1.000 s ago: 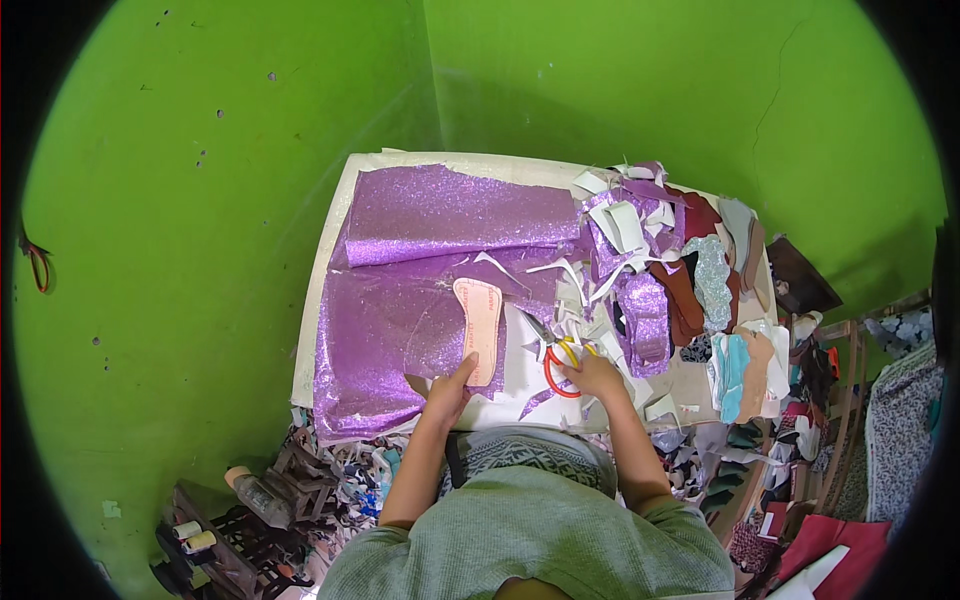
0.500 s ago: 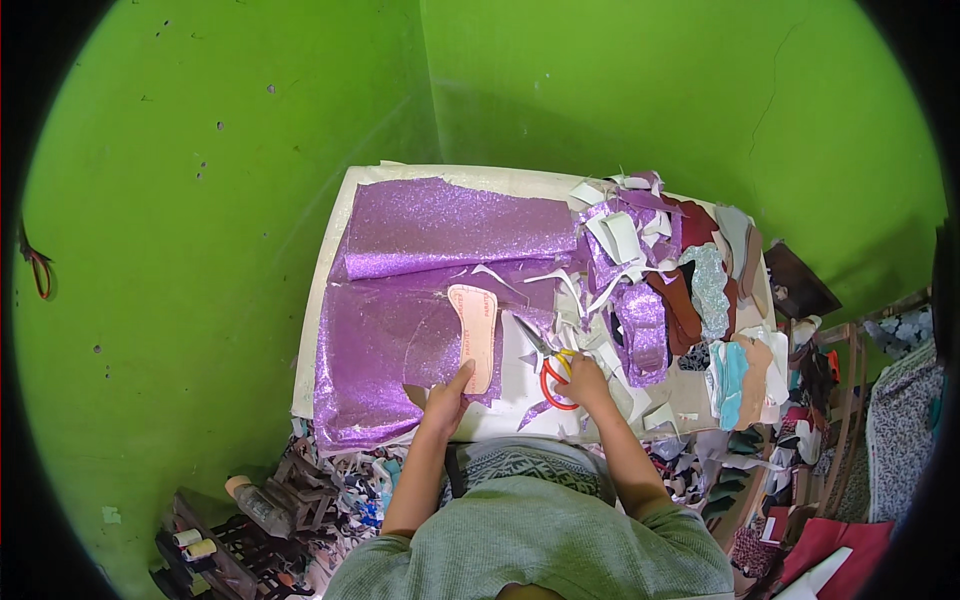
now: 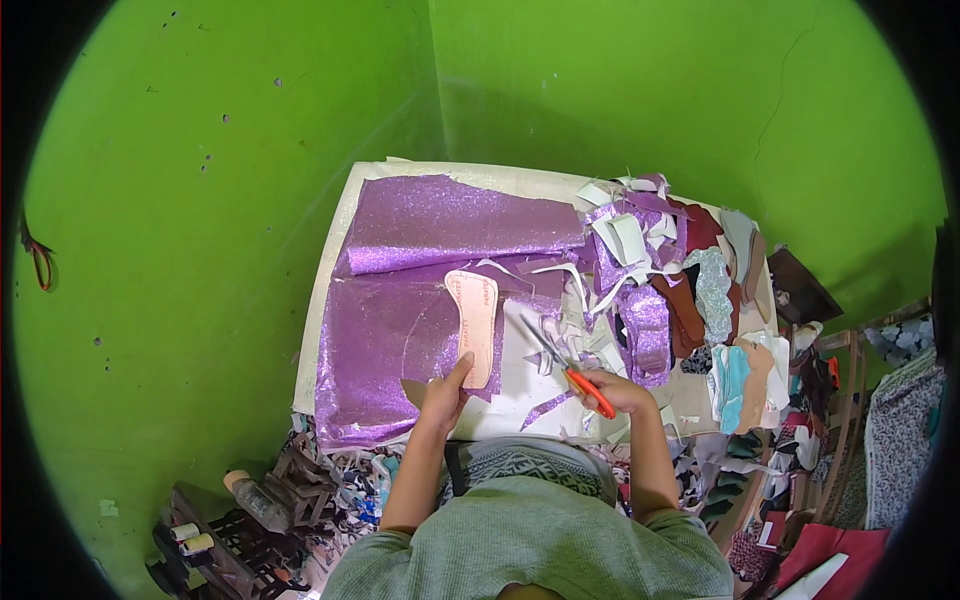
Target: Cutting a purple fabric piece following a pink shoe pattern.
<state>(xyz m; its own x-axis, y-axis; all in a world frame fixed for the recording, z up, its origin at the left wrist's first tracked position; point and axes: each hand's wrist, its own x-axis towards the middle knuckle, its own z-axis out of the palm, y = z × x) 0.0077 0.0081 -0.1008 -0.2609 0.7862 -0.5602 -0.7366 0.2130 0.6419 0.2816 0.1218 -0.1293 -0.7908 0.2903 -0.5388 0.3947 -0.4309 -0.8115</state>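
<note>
My left hand (image 3: 444,397) pinches the lower end of a pale pink insole-shaped piece (image 3: 478,330) with red print and a drawn outline along its edge. That piece lies over purple glitter fabric (image 3: 370,340) spread across the left of the table. To its right, my right hand (image 3: 612,392) is closed round the orange-red handles of a pair of scissors (image 3: 565,362). The blades point up and left, apart from the insole piece, over a pale area of the table. A thin purple offcut (image 3: 545,410) lies just below the scissors.
A folded purple sheet (image 3: 460,220) covers the back of the table (image 3: 325,270). White and purple scraps (image 3: 620,240) pile up at the right, beside brown, silver and turquoise cut pieces (image 3: 735,385). Green walls meet behind. More scraps and a plastic bottle (image 3: 260,505) lie below the table.
My right hand has moved right and turned, so the scissors now show edge-on with their handles lower right. My left hand still holds the insole piece, shifted slightly upward.
</note>
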